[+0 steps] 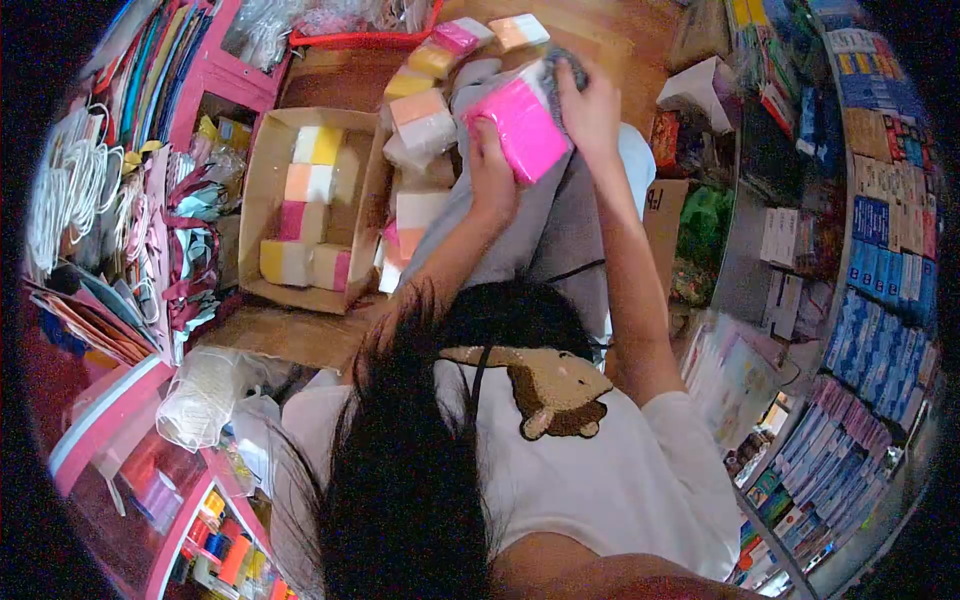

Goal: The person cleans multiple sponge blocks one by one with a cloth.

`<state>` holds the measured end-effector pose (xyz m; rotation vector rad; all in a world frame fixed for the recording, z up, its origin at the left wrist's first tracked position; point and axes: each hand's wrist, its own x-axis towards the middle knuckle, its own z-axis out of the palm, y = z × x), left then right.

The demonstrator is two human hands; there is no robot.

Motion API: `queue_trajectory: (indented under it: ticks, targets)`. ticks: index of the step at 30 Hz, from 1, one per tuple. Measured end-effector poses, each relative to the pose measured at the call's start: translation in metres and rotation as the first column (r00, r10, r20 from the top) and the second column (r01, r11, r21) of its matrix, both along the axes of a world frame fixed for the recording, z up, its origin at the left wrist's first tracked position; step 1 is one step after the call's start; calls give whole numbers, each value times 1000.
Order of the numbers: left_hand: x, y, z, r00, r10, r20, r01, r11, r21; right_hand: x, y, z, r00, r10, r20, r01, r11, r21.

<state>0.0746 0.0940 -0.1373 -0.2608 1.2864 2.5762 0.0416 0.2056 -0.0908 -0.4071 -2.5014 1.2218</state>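
My left hand (493, 172) is closed around the near left side of a bright pink-and-white block in clear plastic wrap (522, 128), thumb on its pink face. A bunched dark grey cloth (569, 75) is in my right hand (592, 112), pressed against the block's far right side. The block is held above my lap, over grey trousers (560, 215). Similar wrapped blocks in pink, yellow, orange and white lie left of my legs, among them an orange-and-white block (420, 112) and a yellow block (410, 83).
On the left stands an open cardboard box (257, 200) with several wrapped blocks inside. Beyond it is a red tray (365, 40) of plastic-wrapped items. Pink shelves (190, 95) line the left, and shelves of blue boxes (880, 270) the right. A roll of white twine (200, 400) sits lower left.
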Motion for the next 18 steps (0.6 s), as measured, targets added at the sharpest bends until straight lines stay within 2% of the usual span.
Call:
queue_trajectory:
  ticks: [2, 4, 5, 7, 10, 11, 12, 15, 16, 18]
  targets:
    - [-2, 1, -2, 1000, 7, -7, -7, 999, -33, 10, -1, -2, 996, -91, -4, 90, 987, -132]
    - [-1, 0, 7, 996, 76, 42, -76, 997, -7, 36, -30, -6, 978, 22, -208, -6, 997, 78]
    - [1, -1, -4, 999, 39, 26, -42, 993, 112, 47, -45, -7, 952, 91, -292, -36, 982, 186]
    - [8, -7, -26, 999, -26, -19, 31, 941, 337, 50, -61, 5, 950, 195, -246, -111, 942, 318]
    - [3, -8, -9, 982, -56, -180, 52, 998, -27, 32, -56, 12, 937, 296, -187, -195, 885, 422]
    - [1, -5, -9, 991, -16, -136, 12, 999, -33, 18, -49, 12, 929, 326, -174, -220, 866, 449]
    - [-2, -1, -9, 995, 25, -93, -29, 999, -40, 9, -43, 14, 931, 324, -168, -224, 872, 435]
    - [1, -6, 10, 998, -52, -20, 50, 996, -79, -15, -9, 2, 998, 60, -17, -58, 993, 106]
    - [0, -6, 1, 997, -52, -51, 44, 990, -134, -10, -6, -1, 998, 14, -64, -13, 999, 29]
    - [-2, -6, -2, 999, 2, -51, -9, 992, -123, 6, -7, -5, 986, -83, -148, 64, 989, -132]
